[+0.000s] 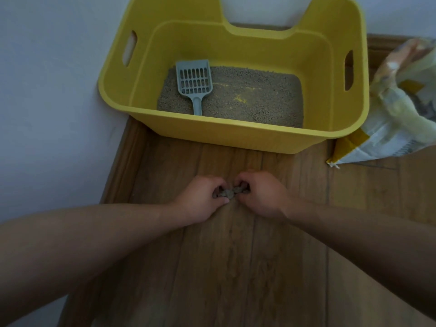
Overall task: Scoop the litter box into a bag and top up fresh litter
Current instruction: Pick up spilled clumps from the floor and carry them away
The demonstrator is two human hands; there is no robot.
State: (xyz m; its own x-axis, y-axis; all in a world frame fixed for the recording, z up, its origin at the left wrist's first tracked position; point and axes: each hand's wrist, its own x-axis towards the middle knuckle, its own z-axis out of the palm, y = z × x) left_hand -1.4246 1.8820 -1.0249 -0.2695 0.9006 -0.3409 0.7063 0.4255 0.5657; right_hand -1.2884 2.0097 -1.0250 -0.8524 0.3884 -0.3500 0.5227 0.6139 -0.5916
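A yellow litter box [236, 138] stands on the wood floor against the wall. Grey-brown litter [257, 102] covers its bottom, thin in the middle where yellow shows through. A grey slotted scoop [194, 81] lies on the litter at the left, handle toward me. In front of the box, low over the floor, my left hand [200, 200] and my right hand [263, 197] are close together. Both pinch a small bunched-up grey bag [230, 193], and only a crumpled bit of it shows between the fingers.
An opened white and yellow sack of litter [389, 123] leans at the right of the box. A pale wall [47, 102] runs along the left. Wood plank floor [236, 267] stretches between me and the box.
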